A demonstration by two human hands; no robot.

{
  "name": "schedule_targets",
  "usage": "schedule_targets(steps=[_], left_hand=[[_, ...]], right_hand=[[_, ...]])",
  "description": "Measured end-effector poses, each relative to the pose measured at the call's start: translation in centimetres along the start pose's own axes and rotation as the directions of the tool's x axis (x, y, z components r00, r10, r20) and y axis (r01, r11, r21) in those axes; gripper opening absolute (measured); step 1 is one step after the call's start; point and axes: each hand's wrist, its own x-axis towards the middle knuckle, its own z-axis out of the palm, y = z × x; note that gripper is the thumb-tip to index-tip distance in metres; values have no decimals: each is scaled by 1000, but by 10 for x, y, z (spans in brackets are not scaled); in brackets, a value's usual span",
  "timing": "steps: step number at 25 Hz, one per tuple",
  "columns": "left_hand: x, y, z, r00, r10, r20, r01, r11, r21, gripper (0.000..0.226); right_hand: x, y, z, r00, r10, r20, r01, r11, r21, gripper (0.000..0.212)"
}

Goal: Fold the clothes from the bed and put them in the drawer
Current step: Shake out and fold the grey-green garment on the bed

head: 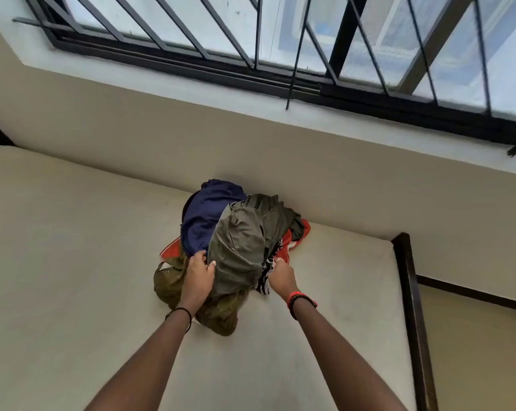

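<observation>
A heap of clothes lies on the cream bed [73,262] against the far wall. On top is a grey-green garment [242,247], with a navy one [206,215] behind it, a red one [295,235] underneath, an olive one [221,312] in front and a black-and-white patterned piece [265,280] at the right. My left hand [199,275] grips the left edge of the grey-green garment. My right hand [282,275] pinches cloth at the heap's right side, where the grey-green and patterned pieces meet. No drawer is in view.
A dark wooden bed frame [414,307] runs along the mattress's right edge, with beige floor beyond it. A beige wall rises behind the bed up to a barred window [280,40].
</observation>
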Motion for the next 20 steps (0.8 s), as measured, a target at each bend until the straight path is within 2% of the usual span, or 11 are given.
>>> schedule_targets(steps=[2, 4, 7, 9, 11, 15, 20], left_hand=[[18, -7, 10, 999, -33, 39, 34, 999, -16, 51], [31, -13, 20, 995, -50, 84, 50, 999, -6, 56], [50, -18, 35, 996, -55, 77, 55, 998, -1, 56], [58, -18, 40, 998, -44, 54, 44, 999, 4, 50], [63, -20, 41, 998, -38, 48, 38, 999, 19, 40], [61, -20, 30, 998, -17, 57, 13, 997, 75, 21], [39, 3, 7, 998, 57, 21, -57, 998, 5, 12]], right_hand=[[18, 1, 14, 994, 92, 52, -97, 990, 99, 9], [35, 0, 26, 981, 171, 95, -190, 946, 262, 16], [57, -3, 42, 949, 239, 207, -312, 819, 482, 34], [66, -11, 46, 926, 250, 281, -372, 723, 583, 29], [72, -14, 49, 930, 216, 297, -353, 746, 564, 7], [64, -24, 44, 950, 144, 277, -267, 835, 481, 26], [41, -36, 11, 989, 99, 112, -145, 818, 557, 21]])
